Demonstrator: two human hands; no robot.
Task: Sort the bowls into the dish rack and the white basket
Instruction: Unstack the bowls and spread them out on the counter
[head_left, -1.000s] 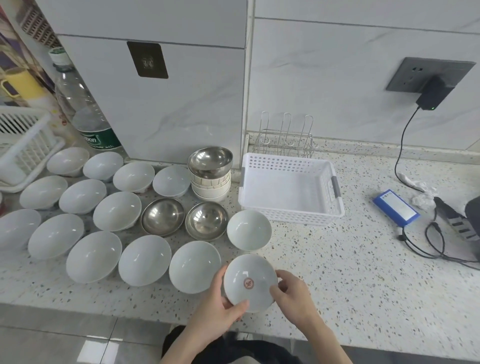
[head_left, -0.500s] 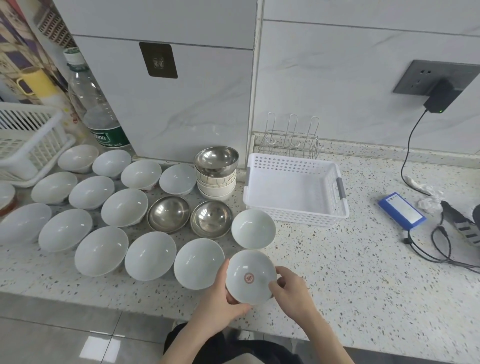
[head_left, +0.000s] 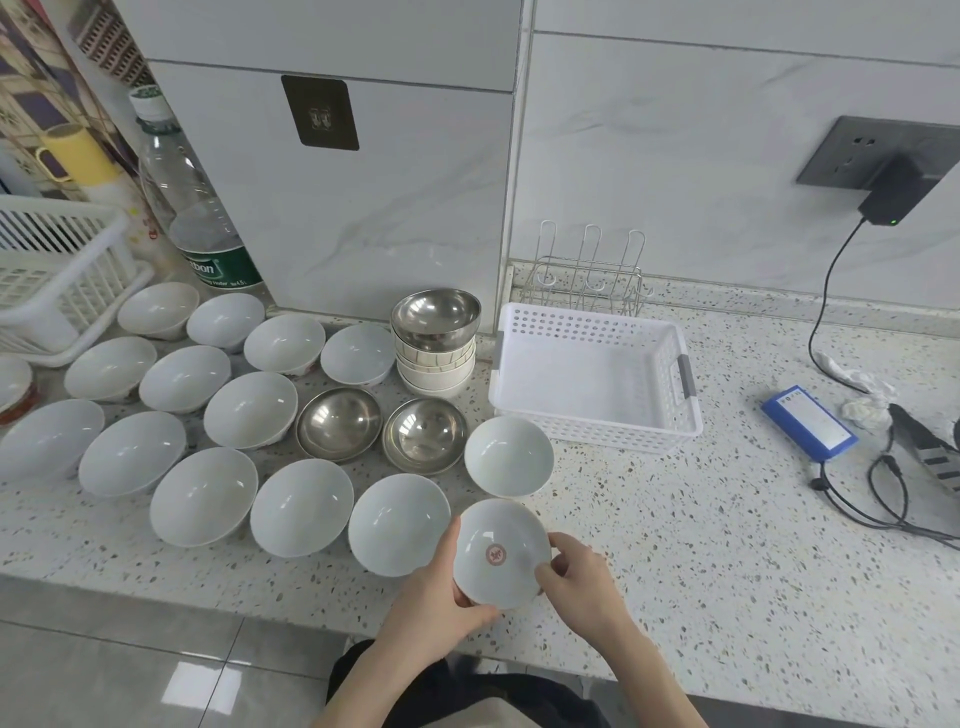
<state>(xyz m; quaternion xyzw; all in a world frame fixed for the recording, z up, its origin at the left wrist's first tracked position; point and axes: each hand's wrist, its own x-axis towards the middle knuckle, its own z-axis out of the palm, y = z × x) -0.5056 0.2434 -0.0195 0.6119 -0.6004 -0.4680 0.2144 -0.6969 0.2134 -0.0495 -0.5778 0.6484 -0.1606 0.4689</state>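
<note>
Bowls (head_left: 301, 506) covered the countertop's (head_left: 727, 545) left half, while the white basket (head_left: 592, 374) stood empty beyond the hands, up and right. Both the left hand (head_left: 441, 587) and right hand (head_left: 576, 582) clasped one small white bowl (head_left: 501, 553) at the front edge.

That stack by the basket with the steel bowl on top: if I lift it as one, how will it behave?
Probably top-heavy: the steel bowl sits loosely nested on several white bowls, so it may slide or tip off. The polished metal looks slippery. The lower bowls look ceramic, hence likely heavy together and chip-prone near the white basket. Lifting the steel one first seems safer.
</note>
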